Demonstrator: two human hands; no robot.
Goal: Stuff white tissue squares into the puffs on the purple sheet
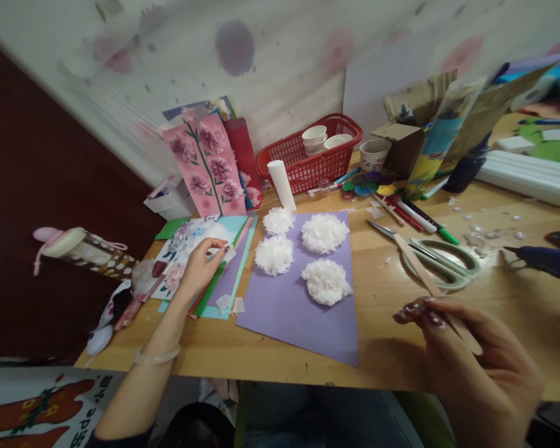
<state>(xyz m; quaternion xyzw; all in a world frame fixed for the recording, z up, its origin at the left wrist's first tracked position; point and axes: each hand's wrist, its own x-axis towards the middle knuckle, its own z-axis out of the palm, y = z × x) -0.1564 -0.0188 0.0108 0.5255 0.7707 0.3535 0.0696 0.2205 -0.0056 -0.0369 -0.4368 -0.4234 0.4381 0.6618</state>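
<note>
A small, thin scrap of white paper [230, 254] is pinched between the fingertips of the left hand [203, 264], over flat coloured papers [232, 283] near the left edge of the wooden desk [380, 330]. The right hand [471, 354] pinches a flat, pale wooden stick [413, 260] near the front edge. Between them, four fluffy white paper balls [325, 233] sit on a purple paper sheet [303, 323].

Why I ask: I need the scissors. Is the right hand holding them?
No, the right hand holds a flat wooden stick, while the scissors lie on the table beyond it.
</note>
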